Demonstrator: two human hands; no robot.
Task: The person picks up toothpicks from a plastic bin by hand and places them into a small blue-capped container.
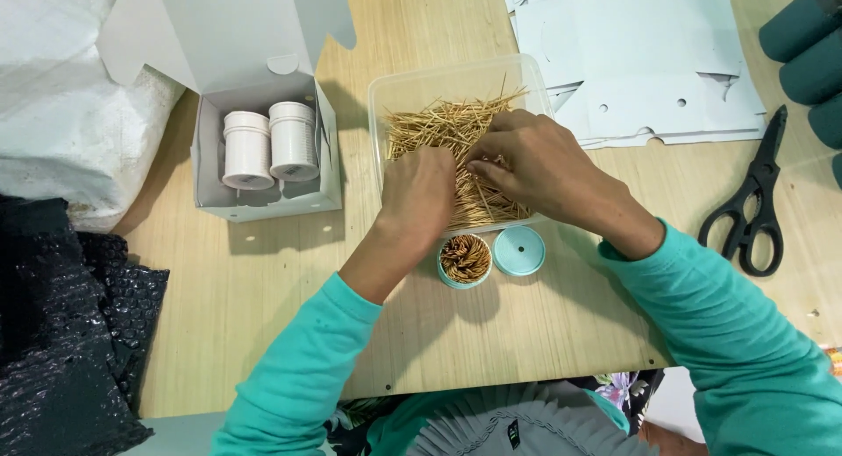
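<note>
toothpicks (pixel 438 127) lie in a loose heap inside a clear plastic tub (pixel 412 86) on the wooden table (pixel 263 281), and both hands are down among them. left hand (pixel 419 195) is curled over the near side of the pile, knuckles up; whether its fingers pinch any sticks cannot be told. right hand (pixel 535 162) reaches in from the right with its fingertips drawn together on a few toothpicks beside the left hand. just in front of the tub stands a small teal round container (pixel 465 261) already packed with upright toothpicks, and its teal lid (pixel 518 250) lies flat just beside it. to the left an open white cardboard box (pixel 263 202) holds two white cylinders (pixel 270 145). black scissors (pixel 754 202) lie well apart at the right, near flat white card blanks (pixel 649 61).
</note>
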